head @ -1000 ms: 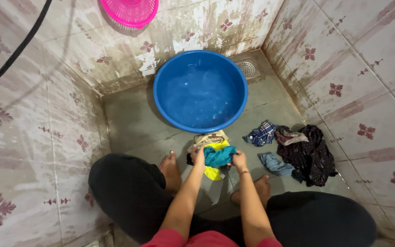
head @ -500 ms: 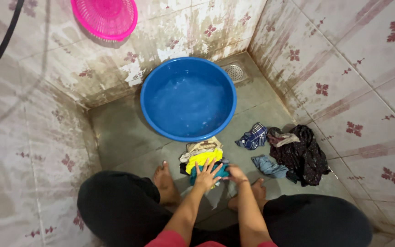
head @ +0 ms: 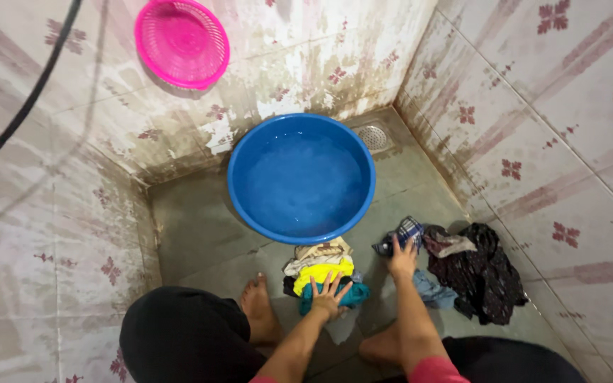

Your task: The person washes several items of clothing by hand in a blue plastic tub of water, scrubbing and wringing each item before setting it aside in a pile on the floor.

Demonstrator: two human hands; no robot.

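Change since half a second ago: right hand has left the teal cloth and now grips the checked cloth beside the dark pile. Left hand lies flat, fingers spread, on the teal cloth below the blue basin. Risk: the wet floor may soil a dragged cloth.

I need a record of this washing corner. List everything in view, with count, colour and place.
basin: one, blue, holding water, on the floor by the back wall
basket: one, pink, against the back wall
hose: one, black, across the wall at upper left
drain cover: one, metal, in the floor corner
pile of clothes: one, beige, yellow and teal, in front of the basin
checked cloth: one, blue and white, under the right hand
dark clothes: one heap, by the right-side wall
feet: two, bare, on the floor
left hand: flat, fingers spread on the pile
right hand: on the checked cloth
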